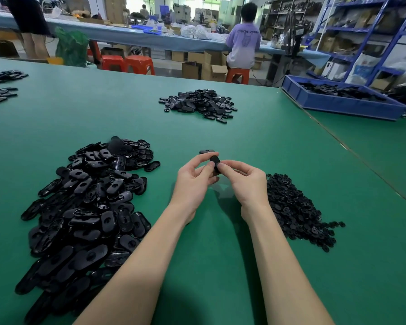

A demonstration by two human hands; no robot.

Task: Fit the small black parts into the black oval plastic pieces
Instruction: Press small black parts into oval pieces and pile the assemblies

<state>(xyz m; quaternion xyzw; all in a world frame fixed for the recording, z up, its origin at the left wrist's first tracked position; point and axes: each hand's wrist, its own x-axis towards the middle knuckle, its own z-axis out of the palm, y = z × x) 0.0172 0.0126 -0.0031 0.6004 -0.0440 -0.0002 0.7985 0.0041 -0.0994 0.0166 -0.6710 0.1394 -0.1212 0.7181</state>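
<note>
pinching one oval piece [215, 163] between them, left hand [192, 181] and right hand [245, 181] curl fingers round it.

- Left flank: large heap of oval pieces [87, 207] blocks the green table [220, 266] beside the left forearm.
- Right flank: pile of small parts [295, 207] lies just beside the right wrist.
- Ahead: bare table up to the far pile [197, 103]; one loose piece [205, 151] lies just beyond the fingers.
- Far right: blue bin [338, 106].

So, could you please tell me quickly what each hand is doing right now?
Left hand: pinching the black oval piece.
Right hand: fingers curled on the same piece.
</note>
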